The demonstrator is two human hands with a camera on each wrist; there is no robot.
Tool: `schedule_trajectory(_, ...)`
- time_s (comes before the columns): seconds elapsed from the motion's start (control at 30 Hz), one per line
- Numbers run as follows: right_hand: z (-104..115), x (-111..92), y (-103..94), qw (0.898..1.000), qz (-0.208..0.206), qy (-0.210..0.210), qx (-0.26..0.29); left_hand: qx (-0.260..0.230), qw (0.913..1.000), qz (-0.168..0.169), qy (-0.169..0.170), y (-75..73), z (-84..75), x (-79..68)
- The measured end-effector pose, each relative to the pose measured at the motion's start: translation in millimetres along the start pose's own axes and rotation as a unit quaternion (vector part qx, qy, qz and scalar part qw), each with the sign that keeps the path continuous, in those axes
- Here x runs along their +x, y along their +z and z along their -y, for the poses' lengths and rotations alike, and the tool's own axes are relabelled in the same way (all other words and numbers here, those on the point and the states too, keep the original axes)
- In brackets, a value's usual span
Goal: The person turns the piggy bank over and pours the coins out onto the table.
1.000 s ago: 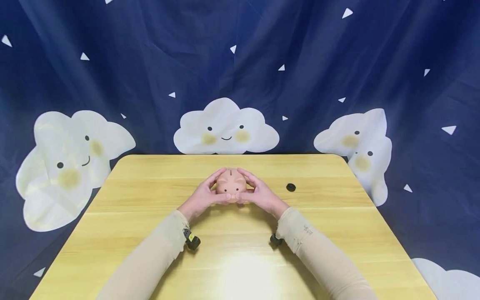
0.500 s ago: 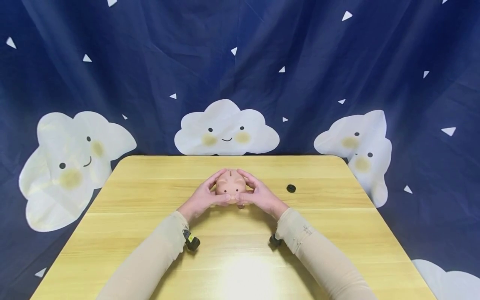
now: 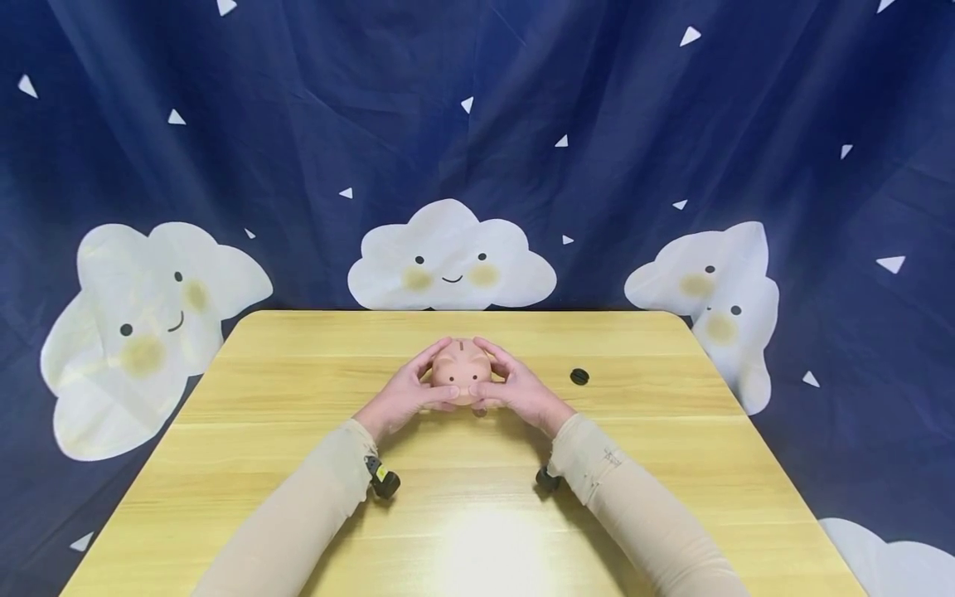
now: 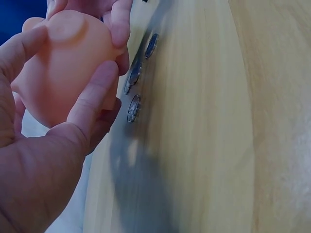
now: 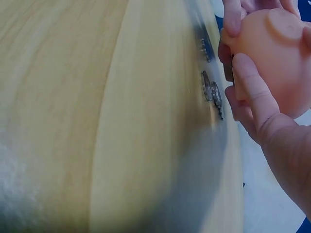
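A pink piggy bank (image 3: 462, 373), with two dark eyes and a coin slot on its top, is held between both hands over the far middle of the table. My left hand (image 3: 406, 390) grips its left side, thumb across the front. The right hand (image 3: 518, 390) grips the opposite side in the same way. Several silver coins lie on the wood below it, one coin (image 4: 134, 108) close under the left fingers and another coin (image 5: 206, 85) seen beside the right hand. The bank's underside is hidden in the head view.
To the right of the hands, a small round black piece (image 3: 579, 376) lies on the wooden table (image 3: 298, 348). Behind the table's far edge hangs a dark blue curtain (image 3: 597, 83) with white clouds. A dark camera (image 3: 385, 481) is strapped at the left wrist.
Both hands keep their grip and the piggy bank stays almost in place. The whole scene sits slightly lower in the head view than before.
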State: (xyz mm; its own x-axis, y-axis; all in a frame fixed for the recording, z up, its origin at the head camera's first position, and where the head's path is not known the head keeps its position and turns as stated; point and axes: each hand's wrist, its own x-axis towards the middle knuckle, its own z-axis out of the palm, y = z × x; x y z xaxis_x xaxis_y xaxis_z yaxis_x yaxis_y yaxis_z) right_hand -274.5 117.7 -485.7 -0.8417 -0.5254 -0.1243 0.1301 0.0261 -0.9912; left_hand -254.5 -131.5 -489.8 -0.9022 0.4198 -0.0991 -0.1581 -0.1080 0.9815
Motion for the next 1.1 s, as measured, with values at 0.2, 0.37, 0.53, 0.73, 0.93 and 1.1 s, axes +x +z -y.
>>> schedule_trajectory(0.2,16.8,0.1,2.7,1.000,-0.006,-0.023,-0.002,0.035,0.9993,-0.002,0.012,5.9,-29.8,-2.8)
schedule_trajectory(0.37,40.3,-9.7,10.5,0.983,-0.026,-0.165,-0.072,0.142,0.9835,-0.037,0.107,12.2,-58.7,-10.3)
schedule_trajectory(0.53,25.0,-11.4,9.9,0.992,-0.040,-0.094,-0.077,0.101,0.9927,-0.032,0.058,12.6,-36.9,-7.8)
schedule_trajectory(0.73,1.0,-4.4,6.5,0.998,-0.023,-0.039,-0.041,0.024,0.9993,-0.024,0.017,6.4,-3.3,1.6)
schedule_trajectory(0.93,-4.5,-1.0,4.7,0.999,-0.017,-0.032,-0.022,0.010,0.9997,-0.019,0.008,4.3,1.6,3.7)
schedule_trajectory(1.1,-6.3,0.2,5.2,0.999,-0.013,-0.028,-0.012,0.004,0.9998,-0.018,0.004,4.4,1.9,2.9)
